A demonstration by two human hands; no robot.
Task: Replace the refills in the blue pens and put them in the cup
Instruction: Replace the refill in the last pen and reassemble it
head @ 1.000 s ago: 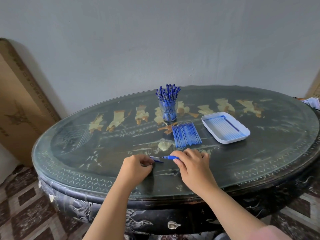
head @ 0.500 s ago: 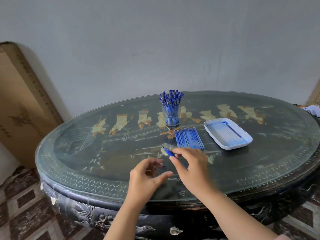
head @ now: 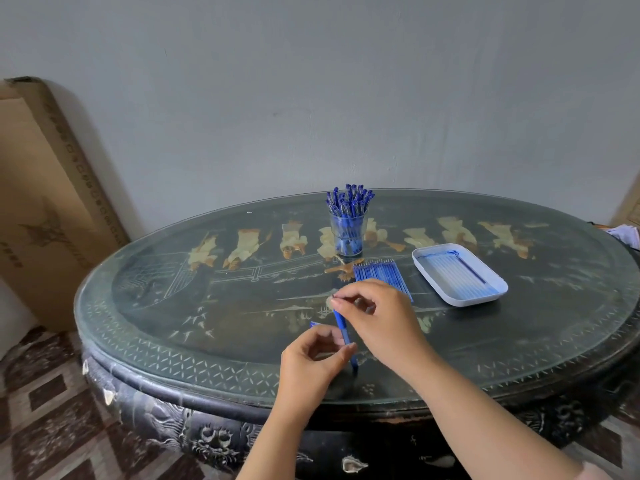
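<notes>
A blue pen (head: 344, 336) slants just above the table's near edge, held between both hands. My right hand (head: 381, 318) pinches its upper end, where a thin tip shows between thumb and forefinger. My left hand (head: 317, 356) curls around the lower part, thumb against the barrel, and a small blue piece shows by its fingers. The clear cup (head: 347, 237), packed with several blue pens, stands at the back centre. A row of blue refills (head: 379, 273) lies in front of the cup, partly hidden by my right hand.
A white tray (head: 485, 299) with several pale refills and one dark one sits to the right of the refill row. The oval glass-topped table (head: 173, 306) is dark and ornate. A cardboard box (head: 45, 209) leans on the wall at left.
The pen went from lying low between my hands to slanting up. My right hand shifted to pinch its top end and my left hand closed on its lower part. My view rose slightly.
</notes>
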